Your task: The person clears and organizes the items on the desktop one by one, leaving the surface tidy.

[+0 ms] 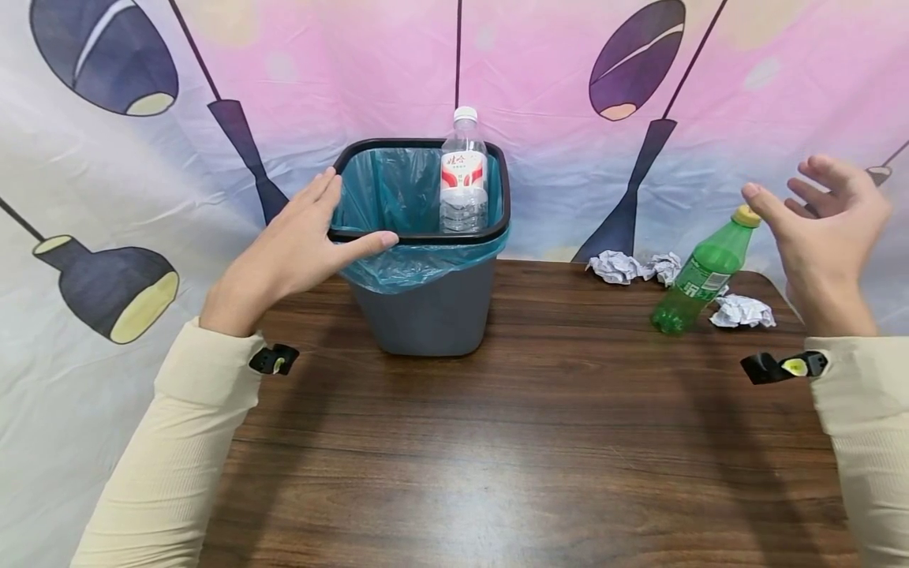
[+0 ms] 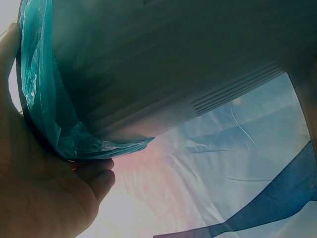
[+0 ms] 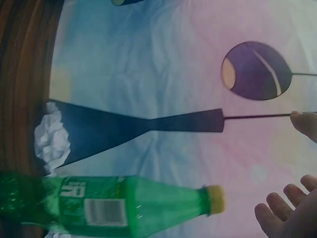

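Note:
My left hand point(image 1: 287, 252) rests at the left corner of the grey trash bin point(image 1: 426, 315), thumb over the front of the black rim and fingers along the left side. Inside the bin, a clear plastic bottle point(image 1: 465, 177) with a white cap and red-white label sits near the right wall, its top above the rim. My right hand point(image 1: 827, 237) is raised at the right, fingers loosely bent around nothing. Just left of it is a green plastic bottle point(image 1: 699, 276) with a yellow cap, which looks tilted. In the right wrist view the fingertips stand apart from the bottle's cap point(image 3: 216, 200).
Crumpled paper balls point(image 1: 615, 268) lie around the green bottle, one point(image 1: 742, 312) at its right. A teal bag point(image 1: 387, 185) lines the bin. Behind the brown wooden table point(image 1: 497, 442) hangs a patterned cloth point(image 1: 547, 71).

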`<action>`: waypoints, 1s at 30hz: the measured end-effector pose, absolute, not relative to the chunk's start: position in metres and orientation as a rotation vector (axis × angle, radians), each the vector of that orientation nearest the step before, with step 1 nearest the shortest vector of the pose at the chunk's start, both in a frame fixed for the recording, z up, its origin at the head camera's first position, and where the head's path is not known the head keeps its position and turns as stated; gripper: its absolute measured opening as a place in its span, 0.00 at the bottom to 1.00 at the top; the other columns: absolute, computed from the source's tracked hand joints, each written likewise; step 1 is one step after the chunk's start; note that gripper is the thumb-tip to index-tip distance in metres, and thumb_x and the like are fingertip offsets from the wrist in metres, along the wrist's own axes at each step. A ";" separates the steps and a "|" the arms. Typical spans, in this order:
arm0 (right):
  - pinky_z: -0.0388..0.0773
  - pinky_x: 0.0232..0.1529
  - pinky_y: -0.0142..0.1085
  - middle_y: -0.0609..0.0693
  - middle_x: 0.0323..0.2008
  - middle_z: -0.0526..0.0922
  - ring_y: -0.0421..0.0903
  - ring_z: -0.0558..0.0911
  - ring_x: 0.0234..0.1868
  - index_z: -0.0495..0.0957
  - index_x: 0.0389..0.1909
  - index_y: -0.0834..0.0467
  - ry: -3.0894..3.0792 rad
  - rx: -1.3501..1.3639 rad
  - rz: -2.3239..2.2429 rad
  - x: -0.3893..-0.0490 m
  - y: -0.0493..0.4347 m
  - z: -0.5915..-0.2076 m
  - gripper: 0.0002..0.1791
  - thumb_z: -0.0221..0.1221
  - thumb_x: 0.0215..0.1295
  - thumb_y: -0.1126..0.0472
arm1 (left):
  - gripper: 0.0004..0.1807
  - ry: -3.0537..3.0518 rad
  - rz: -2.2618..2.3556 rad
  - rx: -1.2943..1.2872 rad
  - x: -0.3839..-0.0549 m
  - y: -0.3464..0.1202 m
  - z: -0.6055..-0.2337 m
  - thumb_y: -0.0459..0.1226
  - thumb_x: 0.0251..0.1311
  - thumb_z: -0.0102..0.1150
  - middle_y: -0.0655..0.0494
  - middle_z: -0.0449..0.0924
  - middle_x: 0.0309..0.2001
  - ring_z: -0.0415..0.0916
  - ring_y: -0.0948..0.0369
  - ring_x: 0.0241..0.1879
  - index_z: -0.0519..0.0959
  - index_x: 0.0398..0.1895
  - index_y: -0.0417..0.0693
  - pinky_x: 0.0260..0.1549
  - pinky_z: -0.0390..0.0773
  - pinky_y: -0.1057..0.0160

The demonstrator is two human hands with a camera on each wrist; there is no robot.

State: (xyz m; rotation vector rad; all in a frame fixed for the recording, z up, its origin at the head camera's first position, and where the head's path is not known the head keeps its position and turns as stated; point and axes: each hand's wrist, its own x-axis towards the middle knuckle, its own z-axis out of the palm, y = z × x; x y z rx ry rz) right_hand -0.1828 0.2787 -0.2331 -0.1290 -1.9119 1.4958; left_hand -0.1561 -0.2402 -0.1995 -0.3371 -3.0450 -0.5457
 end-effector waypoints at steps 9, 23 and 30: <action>0.64 0.70 0.34 0.46 0.65 0.71 0.42 0.71 0.69 0.69 0.70 0.54 -1.956 -0.267 1.555 -0.184 0.292 -0.257 0.40 0.74 0.56 0.63 | 0.64 -3.050 -0.547 -0.333 -0.157 -0.240 -0.200 0.76 0.59 0.45 0.53 0.25 0.81 0.24 0.53 0.80 0.33 0.81 0.45 0.75 0.35 0.40; 0.69 0.68 0.37 0.49 0.73 0.65 0.45 0.64 0.74 0.63 0.76 0.49 -2.130 -0.378 1.563 -0.186 0.304 -0.304 0.45 0.73 0.58 0.58 | 0.64 -3.043 -0.553 -0.334 -0.157 -0.241 -0.200 0.75 0.59 0.46 0.53 0.26 0.81 0.25 0.52 0.80 0.34 0.81 0.44 0.75 0.36 0.41; 0.71 0.67 0.38 0.52 0.74 0.64 0.44 0.69 0.71 0.60 0.77 0.49 -2.256 -0.410 1.480 -0.190 0.305 -0.322 0.47 0.72 0.59 0.54 | 0.64 -3.051 -0.547 -0.333 -0.157 -0.241 -0.200 0.75 0.59 0.45 0.53 0.25 0.81 0.24 0.53 0.80 0.33 0.82 0.45 0.75 0.35 0.41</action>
